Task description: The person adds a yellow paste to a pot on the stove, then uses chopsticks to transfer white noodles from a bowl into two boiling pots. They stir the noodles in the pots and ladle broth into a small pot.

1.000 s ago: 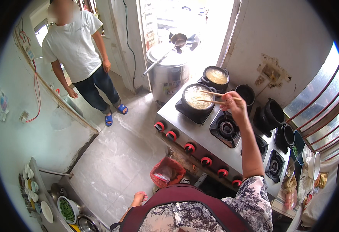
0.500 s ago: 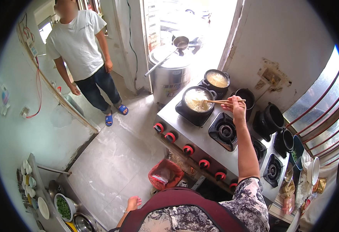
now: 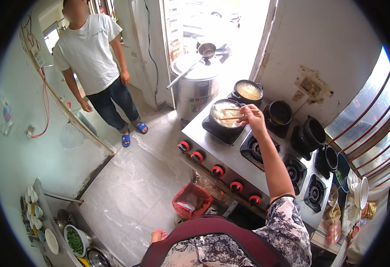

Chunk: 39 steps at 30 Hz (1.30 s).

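My right hand (image 3: 252, 116) reaches over the stove, closed around a pair of wooden chopsticks (image 3: 231, 118). The sticks are spread apart, their tips at the pale noodles (image 3: 224, 111) in the nearer black pot (image 3: 212, 120). My fingers are by that pot's right rim. Behind it stands a second black pot (image 3: 260, 99) with noodles in liquid. Low beside my body hangs my left hand (image 3: 158, 235), empty, with loosely bent fingers; the apron strap is close by.
Several bare burners (image 3: 314, 193) and dark pots (image 3: 313, 132) fill the stove's right. A red-lined bin (image 3: 192, 201) stands below the red knobs. A person (image 3: 92, 58) in a white shirt stands at the left. A ladle (image 3: 207, 51) rests on a steel drum (image 3: 199, 91).
My right hand has moved left, closer to the pot, and the chopsticks have spread apart. My left hand has shifted slightly to the right, toward my body.
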Each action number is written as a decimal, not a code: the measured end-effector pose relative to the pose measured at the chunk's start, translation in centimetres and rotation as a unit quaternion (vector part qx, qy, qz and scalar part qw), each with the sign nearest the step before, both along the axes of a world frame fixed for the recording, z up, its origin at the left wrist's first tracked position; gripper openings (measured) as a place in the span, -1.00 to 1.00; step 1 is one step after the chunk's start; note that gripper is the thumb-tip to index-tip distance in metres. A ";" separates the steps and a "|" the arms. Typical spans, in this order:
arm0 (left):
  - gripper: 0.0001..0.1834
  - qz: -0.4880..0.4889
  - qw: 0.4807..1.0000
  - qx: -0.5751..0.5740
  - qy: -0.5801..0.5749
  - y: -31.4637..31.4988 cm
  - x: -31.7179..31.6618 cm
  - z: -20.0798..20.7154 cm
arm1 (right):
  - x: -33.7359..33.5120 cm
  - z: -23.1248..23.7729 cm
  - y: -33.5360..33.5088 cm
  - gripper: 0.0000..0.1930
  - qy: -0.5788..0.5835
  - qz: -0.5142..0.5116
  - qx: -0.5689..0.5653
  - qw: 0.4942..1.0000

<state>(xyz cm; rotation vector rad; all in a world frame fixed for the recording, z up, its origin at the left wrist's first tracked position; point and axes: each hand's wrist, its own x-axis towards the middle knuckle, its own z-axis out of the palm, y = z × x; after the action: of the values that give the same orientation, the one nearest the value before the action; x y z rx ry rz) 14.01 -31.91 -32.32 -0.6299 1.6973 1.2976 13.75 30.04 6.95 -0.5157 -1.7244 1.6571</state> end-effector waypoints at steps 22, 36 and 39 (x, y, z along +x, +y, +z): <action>-0.75 -0.045 0.998 0.021 -0.028 0.4 -0.7 -0.4 | 5.9 5.1 0.0 -0.72 -0.009 -0.020 0.116 0.993; -0.75 0.037 0.998 0.046 -0.012 2.9 -0.8 1.7 | -0.3 0.7 0.3 -0.71 -0.004 0.027 0.073 0.997; -0.75 0.005 0.999 0.052 -0.013 1.6 -0.1 0.9 | 0.6 2.2 0.0 -0.70 -0.045 0.040 0.112 0.992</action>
<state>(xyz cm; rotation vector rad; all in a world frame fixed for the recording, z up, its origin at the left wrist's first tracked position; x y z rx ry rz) 13.86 -30.27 -31.46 -0.5924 1.5964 1.3685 14.31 30.02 9.20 -0.4241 -1.9906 1.4894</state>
